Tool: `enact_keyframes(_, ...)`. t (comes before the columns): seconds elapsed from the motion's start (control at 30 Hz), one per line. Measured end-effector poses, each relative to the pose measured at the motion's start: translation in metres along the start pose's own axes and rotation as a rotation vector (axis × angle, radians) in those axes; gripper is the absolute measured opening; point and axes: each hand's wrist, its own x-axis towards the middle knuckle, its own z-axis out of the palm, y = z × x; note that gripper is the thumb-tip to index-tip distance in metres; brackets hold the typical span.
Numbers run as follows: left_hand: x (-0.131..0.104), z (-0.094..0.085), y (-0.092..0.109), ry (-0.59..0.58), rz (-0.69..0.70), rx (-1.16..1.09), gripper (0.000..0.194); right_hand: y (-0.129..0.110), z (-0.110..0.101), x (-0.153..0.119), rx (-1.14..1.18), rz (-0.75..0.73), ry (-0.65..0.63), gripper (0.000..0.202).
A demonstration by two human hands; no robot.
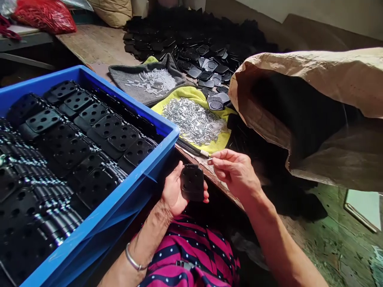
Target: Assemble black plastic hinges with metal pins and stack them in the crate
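My left hand [173, 193] is wrapped round a flat black plastic piece [192, 183] with rounded corners and several round holes, held upright above my lap. To the right of it, my right hand [235, 169] pinches a small shiny metal pin [210, 159] between thumb and forefinger, apart from the black piece. Just behind these fingertips, a dark rod-like tool with a pale end [203, 153] lies along the table edge. Beyond it, a heap of small metal pins [191, 119] rests on a yellow cloth [224, 139].
At left stands a blue crate [128, 189] packed with black hinged pieces [92, 115]. White plastic bits [157, 79] lie on a grey cloth [119, 73]. Behind is a large pile of black parts [191, 36]. An open brown paper bag [317, 71] stands at right.
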Motion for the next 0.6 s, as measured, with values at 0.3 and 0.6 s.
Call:
enact_keyframes(0.3,0.001,-0.006,-0.01,-0.017,0.011,-0.04,0.062,0.03,0.014,-0.025,0.021,-0.039,0.135,0.014)
enact_keyframes(0.6,0.006,-0.006,-0.016,0.101,0.083,-0.085,0.048,0.051,0.021,-0.033,-0.167,-0.06,0.284,0.014)
